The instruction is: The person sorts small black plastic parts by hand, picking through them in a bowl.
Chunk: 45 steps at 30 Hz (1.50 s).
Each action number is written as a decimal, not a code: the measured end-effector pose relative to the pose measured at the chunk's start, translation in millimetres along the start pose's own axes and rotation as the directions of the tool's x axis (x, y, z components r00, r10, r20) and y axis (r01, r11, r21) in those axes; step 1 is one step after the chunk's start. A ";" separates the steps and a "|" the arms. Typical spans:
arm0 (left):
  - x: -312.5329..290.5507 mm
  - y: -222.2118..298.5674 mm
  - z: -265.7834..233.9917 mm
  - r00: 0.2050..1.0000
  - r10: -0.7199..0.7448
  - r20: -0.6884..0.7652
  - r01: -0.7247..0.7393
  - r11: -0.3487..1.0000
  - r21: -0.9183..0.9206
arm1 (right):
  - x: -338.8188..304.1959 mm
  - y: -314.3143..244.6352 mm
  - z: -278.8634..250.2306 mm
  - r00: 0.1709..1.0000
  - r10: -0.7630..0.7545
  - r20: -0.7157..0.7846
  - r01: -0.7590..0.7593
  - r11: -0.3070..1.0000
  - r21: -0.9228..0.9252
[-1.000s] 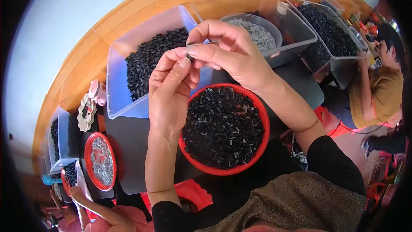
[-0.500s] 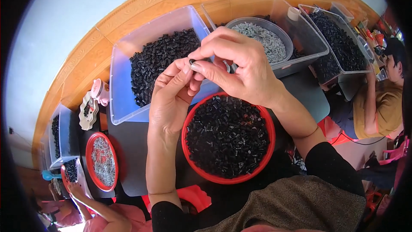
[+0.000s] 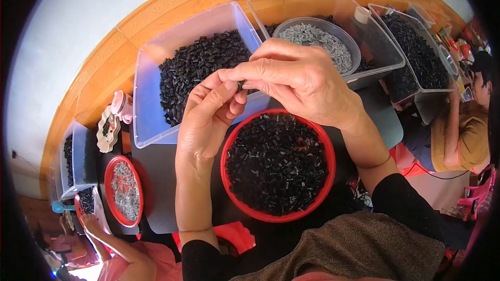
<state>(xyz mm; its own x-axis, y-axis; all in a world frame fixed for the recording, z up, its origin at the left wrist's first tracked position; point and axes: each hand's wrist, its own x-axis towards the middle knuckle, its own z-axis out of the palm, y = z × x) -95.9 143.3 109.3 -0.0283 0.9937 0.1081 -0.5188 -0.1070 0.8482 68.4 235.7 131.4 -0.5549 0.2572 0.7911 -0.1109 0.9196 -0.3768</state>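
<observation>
Our right hand has rolled over: its back now faces up, the index finger reaching straight across the top of the grip and the thumb, whose nail showed a second ago, tucked below. Between the fingertips, the small black plastic piece shows more clearly, just right of our left hand's thumb tip.

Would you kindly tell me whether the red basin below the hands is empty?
Not empty: black pieces spread across the basin, hiding its bottom.
</observation>
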 end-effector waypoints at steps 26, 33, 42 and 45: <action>4.2 -10.1 7.8 0.972 0.171 -0.160 -0.135 0.968 0.212 | 1.3 3.9 -2.5 0.991 0.135 0.004 -0.135 0.989 0.056; 3.9 -10.8 8.2 0.950 0.281 -0.136 -0.220 0.912 0.345 | 2.2 -0.3 -5.5 0.957 0.287 0.036 -0.289 0.948 0.136; 2.1 -10.5 13.3 0.936 0.334 -0.114 -0.256 0.864 0.433 | 1.1 1.6 -7.2 0.923 0.381 0.054 -0.382 0.891 0.244; 2.2 -9.3 11.6 0.932 0.340 -0.126 -0.257 0.864 0.433 | -0.4 1.9 -5.5 0.922 0.377 0.090 -0.388 0.887 0.250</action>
<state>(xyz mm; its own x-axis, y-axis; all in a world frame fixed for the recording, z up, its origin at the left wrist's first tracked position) -81.2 146.1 107.7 -0.3103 0.8938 0.3237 -0.0710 -0.3613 0.9297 72.8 239.0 133.0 -0.6273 0.5576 0.5437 -0.0894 0.6420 -0.7615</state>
